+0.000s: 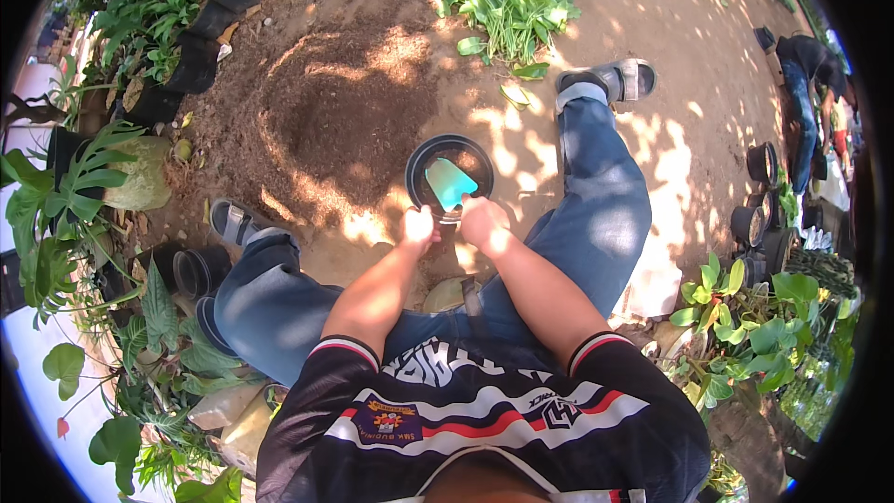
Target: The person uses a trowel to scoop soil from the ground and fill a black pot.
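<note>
A round black plastic plant pot (417, 185) stands or hangs between my legs with dark soil in it. My left hand (419, 228) grips the near left part of its rim. Over the pot lies the turquoise blade of a hand trowel (448, 181), whose handle end is inside my right hand (484, 221), closed near the pot's near right rim. Whether the blade touches the soil I cannot tell. Beyond the pot, to the left, spreads a heap of loose brown soil (335, 105). A pile of cut green leafy plants (510, 3) lies on the ground farther ahead.
Black pots with plants (194, 64) line the upper left. Empty black pots (199, 271) lie beside my left knee. More pots (749, 225) stand at the right, with a person (803, 98) bending over beyond them. Leafy plants (747, 321) and rocks (227, 405) flank me.
</note>
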A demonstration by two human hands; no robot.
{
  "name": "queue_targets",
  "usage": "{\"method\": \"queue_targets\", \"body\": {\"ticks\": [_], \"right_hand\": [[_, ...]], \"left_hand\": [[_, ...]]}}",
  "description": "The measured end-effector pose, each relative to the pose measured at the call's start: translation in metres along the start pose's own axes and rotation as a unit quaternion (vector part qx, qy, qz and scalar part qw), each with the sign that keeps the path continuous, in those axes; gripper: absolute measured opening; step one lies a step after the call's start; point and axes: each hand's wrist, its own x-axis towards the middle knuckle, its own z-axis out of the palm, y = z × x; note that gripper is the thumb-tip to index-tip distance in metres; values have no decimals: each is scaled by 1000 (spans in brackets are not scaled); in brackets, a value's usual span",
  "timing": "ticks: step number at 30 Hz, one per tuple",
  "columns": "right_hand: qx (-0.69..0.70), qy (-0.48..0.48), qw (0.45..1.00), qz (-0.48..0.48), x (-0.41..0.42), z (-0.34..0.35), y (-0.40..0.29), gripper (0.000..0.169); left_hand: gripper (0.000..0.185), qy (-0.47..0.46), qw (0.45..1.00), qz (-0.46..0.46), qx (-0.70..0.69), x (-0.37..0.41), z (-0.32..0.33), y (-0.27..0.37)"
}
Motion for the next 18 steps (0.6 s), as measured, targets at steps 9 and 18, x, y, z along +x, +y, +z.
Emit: {"method": "queue_targets", "body": {"ticks": [9,18], "right_hand": [[-11,40,998,-49,6,14,5,33],[-15,32,999,-16,3,13,1,34]], "left_hand": [[30,36,987,-32,-151,-2,30,-11],[19,47,994,28,-90,3,17,-3]]}}
